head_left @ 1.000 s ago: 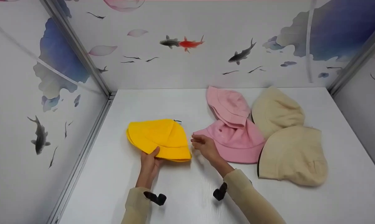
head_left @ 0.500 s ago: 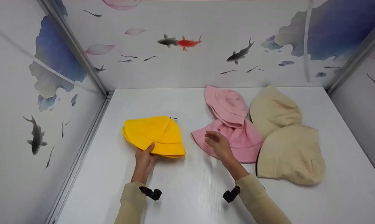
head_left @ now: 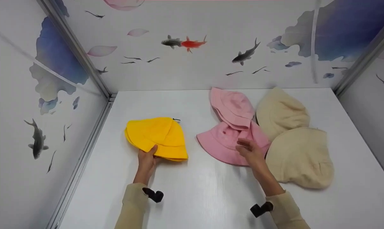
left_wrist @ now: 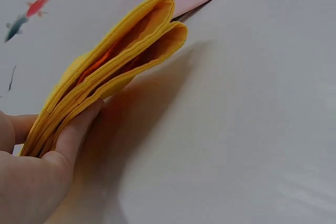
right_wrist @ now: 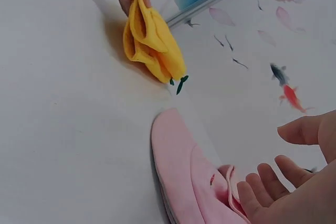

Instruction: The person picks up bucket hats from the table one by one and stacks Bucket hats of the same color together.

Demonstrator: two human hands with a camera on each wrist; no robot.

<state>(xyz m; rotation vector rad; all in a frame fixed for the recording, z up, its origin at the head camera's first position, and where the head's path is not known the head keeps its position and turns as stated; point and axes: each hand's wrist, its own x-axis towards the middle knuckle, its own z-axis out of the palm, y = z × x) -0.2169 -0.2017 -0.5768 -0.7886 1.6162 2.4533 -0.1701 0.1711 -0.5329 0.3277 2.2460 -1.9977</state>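
My left hand pinches the near brim of a folded yellow bucket hat, thumb on top and fingers underneath. Several brim layers of the yellow hat stand stacked in the left wrist view, and a shadow falls on the table below. In the right wrist view, small dark green pieces stick out from its crown. My right hand holds nothing. Its fingers are loosely bent, over the lower pink bucket hat, which bears a small red mark.
A second pink hat overlaps the lower one at the back. Two beige hats, the nearer beige hat overlapping the other, lie at the right. The white table is bounded by printed panels with metal corner rails.
My right hand has moved from beside the yellow hat to the right, over the lower pink hat. The yellow hat, still in my left hand, has shifted slightly left and away.
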